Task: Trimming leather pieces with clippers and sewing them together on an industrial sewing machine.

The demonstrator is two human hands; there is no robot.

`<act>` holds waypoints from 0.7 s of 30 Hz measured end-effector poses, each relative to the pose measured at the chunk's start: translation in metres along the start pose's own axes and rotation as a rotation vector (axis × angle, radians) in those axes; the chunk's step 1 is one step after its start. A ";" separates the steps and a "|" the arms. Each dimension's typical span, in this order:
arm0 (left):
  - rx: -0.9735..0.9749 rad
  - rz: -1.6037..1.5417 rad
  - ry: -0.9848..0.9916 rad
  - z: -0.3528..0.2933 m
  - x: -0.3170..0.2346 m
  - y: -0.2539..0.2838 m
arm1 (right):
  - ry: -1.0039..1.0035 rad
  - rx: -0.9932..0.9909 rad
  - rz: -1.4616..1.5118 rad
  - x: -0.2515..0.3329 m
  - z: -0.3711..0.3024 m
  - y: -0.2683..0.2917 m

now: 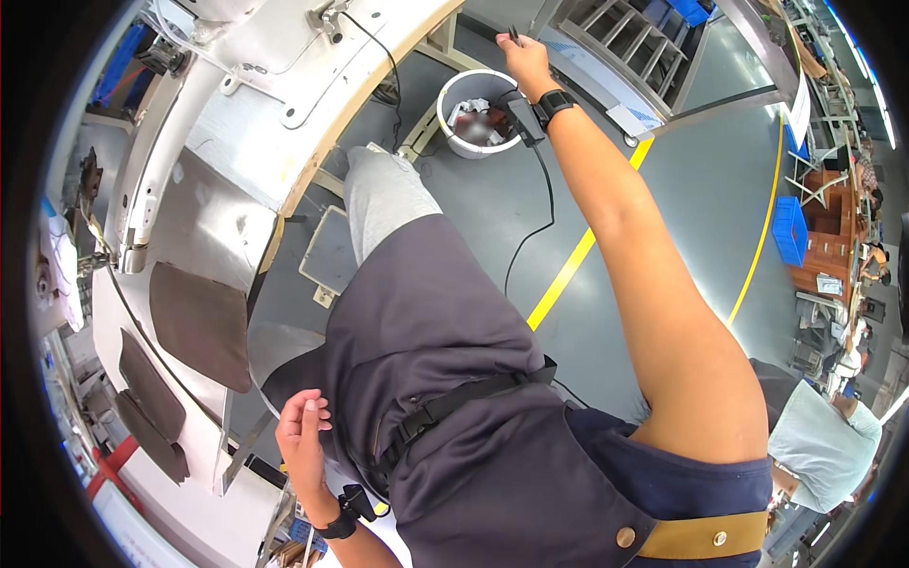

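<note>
My right hand (526, 62) is stretched far out to the upper right, beyond a white-rimmed bin (453, 134). Its fingers are closed around a small dark object (514, 35); only a black tip sticks out, and its kind is unclear. My left hand (304, 431) hangs beside my dark apron (426, 312), near the edge of the worktable. Its fingers are loosely bent and apart, with nothing visible in them. Dark brown flat pieces (199, 322) lie on the table close to that hand, and two more (151, 388) lie further left.
A white sewing machine (142, 199) stands on the wood-edged table (322, 156) to the left. Below it is a pedal (327, 248). A black cable (549, 189) hangs from my right wrist. A metal rack (630, 43) and a blue crate (789, 230) stand to the right, near another person (824, 445).
</note>
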State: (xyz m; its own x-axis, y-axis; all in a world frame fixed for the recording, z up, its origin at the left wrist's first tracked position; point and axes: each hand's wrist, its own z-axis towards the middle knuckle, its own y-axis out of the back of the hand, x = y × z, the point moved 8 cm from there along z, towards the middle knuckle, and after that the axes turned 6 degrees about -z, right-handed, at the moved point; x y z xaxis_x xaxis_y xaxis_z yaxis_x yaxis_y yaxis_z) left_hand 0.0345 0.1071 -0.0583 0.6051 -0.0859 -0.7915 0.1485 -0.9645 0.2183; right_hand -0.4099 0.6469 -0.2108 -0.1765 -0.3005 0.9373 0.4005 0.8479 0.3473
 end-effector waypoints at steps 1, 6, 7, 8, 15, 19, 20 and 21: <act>-0.007 0.004 -0.004 0.000 -0.002 -0.001 | -0.024 -0.001 0.051 0.002 0.000 0.000; 0.044 0.060 -0.018 -0.003 -0.011 -0.012 | -0.164 0.170 0.264 -0.001 -0.002 -0.004; 0.048 0.069 -0.026 -0.003 -0.014 -0.014 | -0.165 0.189 0.254 -0.002 -0.005 0.000; 0.048 0.069 -0.033 -0.003 -0.017 -0.017 | -0.166 0.206 0.244 -0.003 -0.007 0.004; 0.224 0.158 -0.221 0.015 -0.068 -0.083 | -0.122 0.593 0.390 0.101 -0.101 0.019; 0.324 0.086 -0.394 0.038 -0.116 -0.150 | -0.054 0.761 0.379 0.191 -0.179 0.043; 0.330 0.065 -0.426 0.039 -0.127 -0.163 | -0.052 0.772 0.381 0.209 -0.196 0.044; 0.337 0.012 -0.476 0.039 -0.137 -0.177 | -0.021 0.863 0.395 0.229 -0.219 0.040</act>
State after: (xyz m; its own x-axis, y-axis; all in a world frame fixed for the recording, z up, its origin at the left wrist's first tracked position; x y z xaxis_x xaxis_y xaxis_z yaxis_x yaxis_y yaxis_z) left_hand -0.1055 0.2794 -0.0109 0.1753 -0.1253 -0.9765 -0.1607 -0.9822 0.0972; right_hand -0.2371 0.5165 0.0240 -0.1894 0.0781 0.9788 -0.3663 0.9192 -0.1442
